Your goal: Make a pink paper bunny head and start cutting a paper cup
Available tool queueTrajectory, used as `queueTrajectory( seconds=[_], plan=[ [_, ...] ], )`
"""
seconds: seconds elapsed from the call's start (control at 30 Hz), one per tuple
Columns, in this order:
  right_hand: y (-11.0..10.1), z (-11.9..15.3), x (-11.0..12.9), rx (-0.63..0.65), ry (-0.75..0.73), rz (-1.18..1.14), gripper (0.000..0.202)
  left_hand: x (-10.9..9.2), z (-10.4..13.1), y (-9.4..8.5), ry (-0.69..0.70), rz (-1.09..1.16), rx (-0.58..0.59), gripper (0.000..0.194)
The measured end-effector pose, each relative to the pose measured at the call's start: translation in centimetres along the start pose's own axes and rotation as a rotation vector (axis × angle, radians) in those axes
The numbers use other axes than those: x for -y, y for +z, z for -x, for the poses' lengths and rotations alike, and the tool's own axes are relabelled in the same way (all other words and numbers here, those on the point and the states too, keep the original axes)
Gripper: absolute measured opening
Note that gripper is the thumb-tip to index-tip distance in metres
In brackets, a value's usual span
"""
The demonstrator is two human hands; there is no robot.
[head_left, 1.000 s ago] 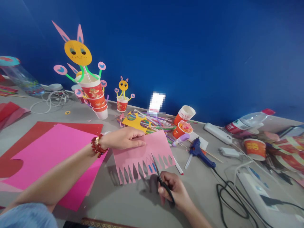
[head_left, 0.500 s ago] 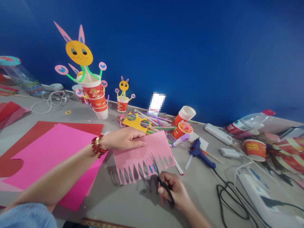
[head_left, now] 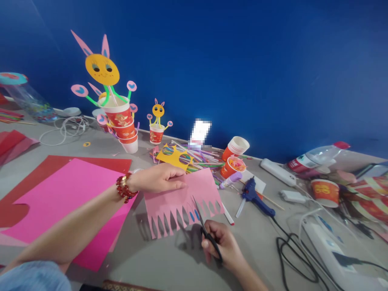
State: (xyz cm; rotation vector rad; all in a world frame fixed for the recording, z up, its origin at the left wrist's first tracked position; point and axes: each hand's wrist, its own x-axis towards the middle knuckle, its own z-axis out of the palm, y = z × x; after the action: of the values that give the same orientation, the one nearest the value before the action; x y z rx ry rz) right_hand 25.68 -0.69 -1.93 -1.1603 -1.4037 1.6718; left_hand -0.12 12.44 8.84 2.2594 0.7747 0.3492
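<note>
My left hand (head_left: pixel 165 178) grips the upper edge of a pink paper sheet (head_left: pixel 201 182), thumb on top and fingers curled behind it. Pointed gaps run along the sheet's lower edge, leaving a row of narrow strips. Two drawn ear shapes with blue centres (head_left: pixel 197 214) show near the middle of that edge. My right hand (head_left: pixel 220 242) has its fingers through the handles of black-handled scissors (head_left: pixel 206 230). Their blades reach up into the sheet, just right of the blue marks.
Magenta paper (head_left: pixel 75 194) lies over red paper at left. Behind stand stacked cups with a rabbit figure (head_left: pixel 102 69) and a smaller figure (head_left: pixel 158 111). Yellow cut-out paper (head_left: pixel 174 157) rests on coloured sticks. At right are a blue glue gun (head_left: pixel 253 194), its cable, and a power strip (head_left: pixel 330 246).
The pink sheet's lower left corner has dipped slightly. Both hands stay nearly where they were, and the scissors remain at the same spot in the paper.
</note>
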Motion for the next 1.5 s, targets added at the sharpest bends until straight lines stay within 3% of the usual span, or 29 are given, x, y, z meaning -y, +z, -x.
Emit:
queueTrajectory(
  seconds=[0.9, 1.5],
  plan=[
    [-0.07, 0.06, -0.10, 0.006, 0.074, 0.033, 0.064, -0.39, 0.15, -0.43, 0.019, 0.007, 0.035, 0.037],
    [-0.16, 0.07, -0.05, 0.005, 0.030, 0.121, 0.065, -0.51, 0.18, -0.51, 0.034, 0.025, 0.026, 0.040]
  ],
)
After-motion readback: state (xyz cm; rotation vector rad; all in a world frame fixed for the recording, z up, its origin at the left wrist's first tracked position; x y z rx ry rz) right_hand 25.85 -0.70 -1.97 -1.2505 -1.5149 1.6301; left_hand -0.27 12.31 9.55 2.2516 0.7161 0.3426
